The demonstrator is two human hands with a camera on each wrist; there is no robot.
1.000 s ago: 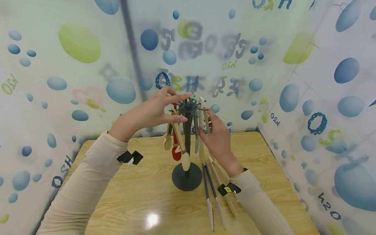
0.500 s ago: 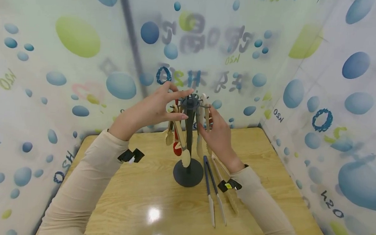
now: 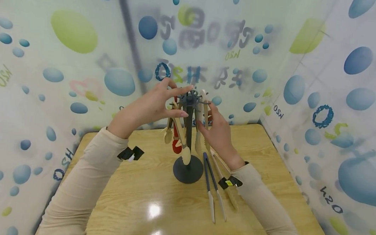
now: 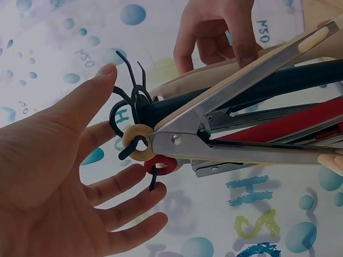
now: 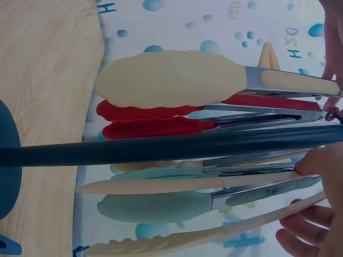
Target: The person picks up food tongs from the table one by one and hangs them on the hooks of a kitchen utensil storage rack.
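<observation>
Evidently little had changed over the last second on the light wood-grain table (image 3: 123, 199), where the dark round-based stand (image 5: 134, 149) stood upright at the far middle, red-headed metal tongs (image 5: 153, 128) hanging on its left and dark blue tongs with pale grey tips (image 3: 207, 180) lying nearer, to its right. At the stand's right side, the right hand (image 3: 219, 131) still held the slim cream tongs (image 5: 161, 186) between thumb and fingers, while the left hand (image 3: 155, 103) stayed spread wide around the top. That steadiness suggested careful work at the small dark hooks (image 4: 127, 153), though whether the cream tongs were seated on one could not be told.
</observation>
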